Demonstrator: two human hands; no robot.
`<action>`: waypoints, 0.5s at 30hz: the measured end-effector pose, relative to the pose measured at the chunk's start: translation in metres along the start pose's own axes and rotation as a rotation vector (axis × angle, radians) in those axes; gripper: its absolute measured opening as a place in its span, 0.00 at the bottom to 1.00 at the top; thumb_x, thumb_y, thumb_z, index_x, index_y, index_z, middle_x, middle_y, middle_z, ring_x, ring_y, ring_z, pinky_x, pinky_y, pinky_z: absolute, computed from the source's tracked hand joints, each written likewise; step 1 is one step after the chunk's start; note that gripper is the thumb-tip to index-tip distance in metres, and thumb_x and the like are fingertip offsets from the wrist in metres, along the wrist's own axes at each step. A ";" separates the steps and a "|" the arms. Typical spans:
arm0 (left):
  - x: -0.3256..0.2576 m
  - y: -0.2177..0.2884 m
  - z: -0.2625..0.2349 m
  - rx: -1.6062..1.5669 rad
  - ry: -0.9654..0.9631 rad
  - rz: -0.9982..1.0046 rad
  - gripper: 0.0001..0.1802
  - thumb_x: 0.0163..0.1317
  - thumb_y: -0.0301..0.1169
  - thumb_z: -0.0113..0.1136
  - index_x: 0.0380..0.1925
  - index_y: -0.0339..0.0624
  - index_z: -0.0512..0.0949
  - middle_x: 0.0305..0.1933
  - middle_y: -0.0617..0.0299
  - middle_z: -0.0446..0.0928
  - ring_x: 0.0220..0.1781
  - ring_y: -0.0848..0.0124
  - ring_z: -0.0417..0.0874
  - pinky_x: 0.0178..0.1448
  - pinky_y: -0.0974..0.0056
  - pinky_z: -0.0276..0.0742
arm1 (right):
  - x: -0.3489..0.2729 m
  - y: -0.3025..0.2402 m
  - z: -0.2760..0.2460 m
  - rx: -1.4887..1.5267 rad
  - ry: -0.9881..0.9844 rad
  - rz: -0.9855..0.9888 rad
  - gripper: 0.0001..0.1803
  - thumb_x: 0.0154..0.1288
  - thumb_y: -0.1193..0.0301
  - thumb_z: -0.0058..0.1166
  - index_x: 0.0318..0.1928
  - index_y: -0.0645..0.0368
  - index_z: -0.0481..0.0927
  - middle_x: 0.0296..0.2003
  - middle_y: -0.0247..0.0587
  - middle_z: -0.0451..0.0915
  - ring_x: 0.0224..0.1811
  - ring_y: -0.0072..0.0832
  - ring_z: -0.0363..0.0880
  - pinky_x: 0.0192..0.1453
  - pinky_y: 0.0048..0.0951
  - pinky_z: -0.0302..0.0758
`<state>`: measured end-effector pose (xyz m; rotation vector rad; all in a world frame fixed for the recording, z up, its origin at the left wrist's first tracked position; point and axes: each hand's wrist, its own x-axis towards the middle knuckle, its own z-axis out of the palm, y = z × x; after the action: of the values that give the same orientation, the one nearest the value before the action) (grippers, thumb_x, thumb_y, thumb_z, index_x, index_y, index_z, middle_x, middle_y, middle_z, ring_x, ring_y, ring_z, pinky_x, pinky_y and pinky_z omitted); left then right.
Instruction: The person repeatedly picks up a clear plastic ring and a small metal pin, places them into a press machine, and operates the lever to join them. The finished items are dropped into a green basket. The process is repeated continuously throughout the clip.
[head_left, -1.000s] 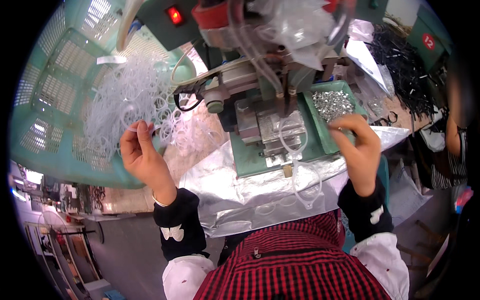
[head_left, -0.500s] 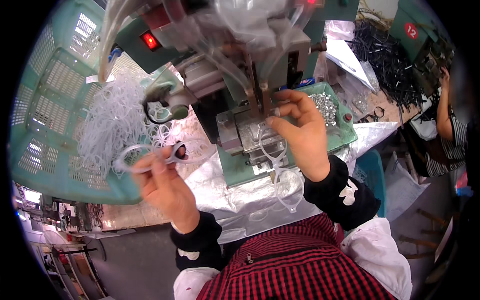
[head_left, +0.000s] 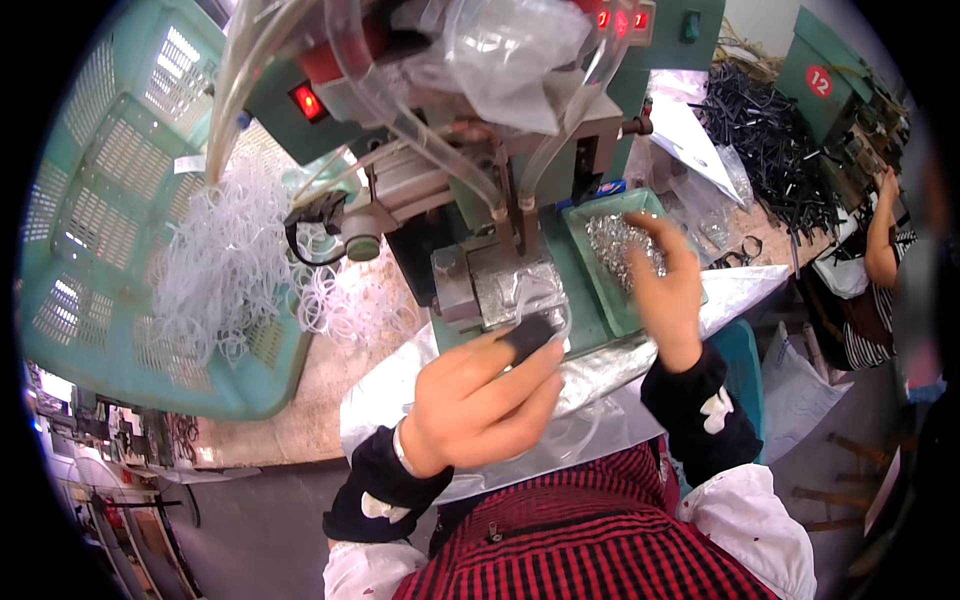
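Clear tubing loop brought to the press, small metal parts reached for

Since half a second ago the left hand (head_left: 480, 405) has been carried from the heap of clear rings (head_left: 235, 265) in the teal basket (head_left: 90, 215) to the metal fixture (head_left: 505, 290) of the green press; its fingers are curled narrowly, a dark-capped fingertip pressing a clear tubing loop (head_left: 545, 318) there. The right hand (head_left: 662, 285) has been shifted to the green tray (head_left: 590, 262), fingers loosely spread over the small metal parts (head_left: 612, 245); whether one is held cannot be told.

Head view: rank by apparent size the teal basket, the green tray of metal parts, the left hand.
1. teal basket, clearly largest.
2. left hand and green tray of metal parts look alike; the hand is nearer the camera, so no ranking.
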<state>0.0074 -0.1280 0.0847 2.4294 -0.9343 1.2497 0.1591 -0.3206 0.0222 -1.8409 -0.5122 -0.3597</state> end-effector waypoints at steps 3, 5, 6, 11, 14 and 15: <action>-0.006 -0.002 0.017 0.044 -0.029 0.042 0.10 0.45 0.26 0.67 0.30 0.43 0.80 0.45 0.59 0.84 0.39 0.65 0.82 0.45 0.61 0.87 | 0.001 0.043 -0.025 -0.062 0.106 0.029 0.16 0.62 0.79 0.55 0.51 0.63 0.81 0.44 0.44 0.84 0.46 0.32 0.81 0.55 0.30 0.74; -0.011 -0.005 0.020 0.060 -0.003 0.040 0.09 0.47 0.26 0.67 0.30 0.44 0.80 0.45 0.60 0.83 0.41 0.65 0.82 0.46 0.62 0.87 | -0.010 0.048 -0.030 -0.117 -0.019 0.110 0.16 0.59 0.77 0.59 0.49 0.64 0.81 0.41 0.47 0.83 0.44 0.38 0.82 0.52 0.33 0.75; -0.014 -0.007 0.023 0.041 0.021 0.031 0.09 0.47 0.26 0.66 0.31 0.43 0.80 0.45 0.59 0.84 0.39 0.64 0.82 0.44 0.61 0.87 | -0.021 0.035 -0.036 -0.222 -0.115 0.163 0.16 0.58 0.76 0.60 0.48 0.63 0.81 0.39 0.46 0.83 0.42 0.38 0.82 0.50 0.34 0.75; -0.024 0.003 0.023 -0.030 0.048 -0.088 0.10 0.49 0.25 0.63 0.34 0.42 0.82 0.49 0.55 0.85 0.41 0.62 0.82 0.51 0.56 0.86 | -0.028 0.041 -0.005 -0.659 -0.061 -0.143 0.15 0.55 0.70 0.66 0.44 0.58 0.82 0.34 0.45 0.81 0.41 0.47 0.78 0.46 0.45 0.73; -0.039 0.030 0.010 -0.044 0.016 -0.314 0.14 0.50 0.21 0.63 0.40 0.40 0.82 0.52 0.53 0.83 0.46 0.58 0.83 0.59 0.50 0.81 | -0.012 0.052 0.008 -0.612 -0.089 -0.140 0.09 0.60 0.71 0.63 0.41 0.57 0.82 0.33 0.44 0.81 0.40 0.47 0.78 0.45 0.44 0.74; -0.049 0.034 -0.002 0.027 0.010 -0.354 0.15 0.51 0.21 0.63 0.42 0.40 0.82 0.52 0.53 0.84 0.46 0.56 0.83 0.60 0.49 0.79 | -0.009 0.052 0.008 -0.594 -0.058 -0.147 0.08 0.60 0.71 0.62 0.40 0.57 0.82 0.32 0.44 0.81 0.39 0.47 0.78 0.45 0.44 0.73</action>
<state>-0.0367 -0.1315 0.0447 2.4650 -0.4567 1.1477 0.1777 -0.3290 -0.0275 -2.3962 -0.6277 -0.6073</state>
